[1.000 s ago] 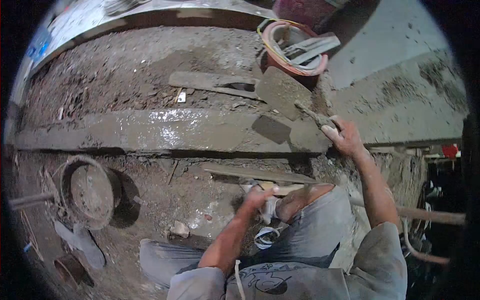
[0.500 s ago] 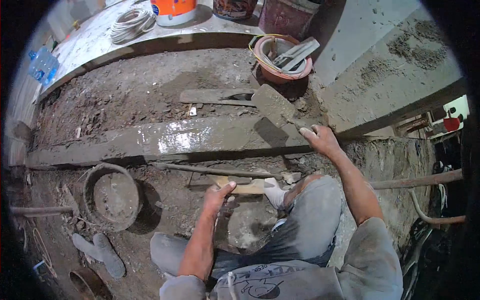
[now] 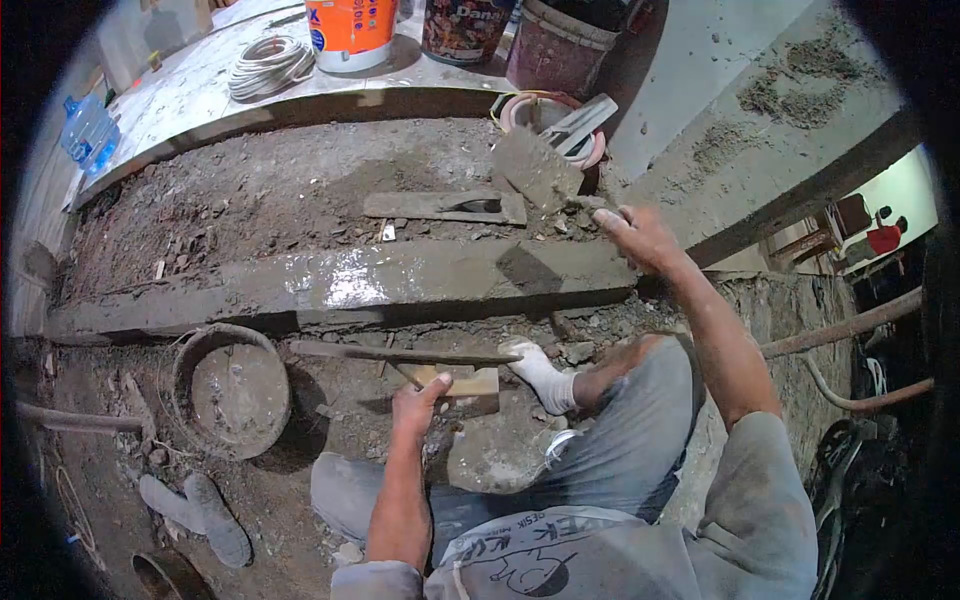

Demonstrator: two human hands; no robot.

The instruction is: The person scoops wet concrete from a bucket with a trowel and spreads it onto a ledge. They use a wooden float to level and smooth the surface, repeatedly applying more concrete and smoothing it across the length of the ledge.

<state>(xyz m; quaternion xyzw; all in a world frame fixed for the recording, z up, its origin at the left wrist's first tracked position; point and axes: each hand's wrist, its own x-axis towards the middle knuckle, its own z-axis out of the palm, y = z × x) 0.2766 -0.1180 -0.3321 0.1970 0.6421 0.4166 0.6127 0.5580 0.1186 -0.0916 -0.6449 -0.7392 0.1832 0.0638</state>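
My right hand (image 3: 640,240) is closed round the handle of a trowel (image 3: 538,172). Its flat, mortar-smeared blade is raised over the far side of the wet mortar ledge (image 3: 430,268), in front of the tool bucket. Closer to my body, my left hand (image 3: 415,408) grips a hand float (image 3: 440,355), its long board seen nearly edge-on and pale wood showing beside my thumb. Across the ledge, another float (image 3: 440,207) with a dark handle lies on the soil. The ledge has a smooth, shiny patch left of centre.
A round tub (image 3: 282,400) with grey mortar residue stands at left. A bucket (image 3: 598,155) holding tools sits by the sloping concrete beam (image 3: 700,200). Farther back are coiled cable (image 3: 270,68) and an orange bucket (image 3: 352,35). My socked foot (image 3: 540,375) rests near the float.
The trowel has moved up and slightly left, away from the ledge and towards the tool bucket. My left hand and its float have shifted slightly left and down. The view has tilted a little.
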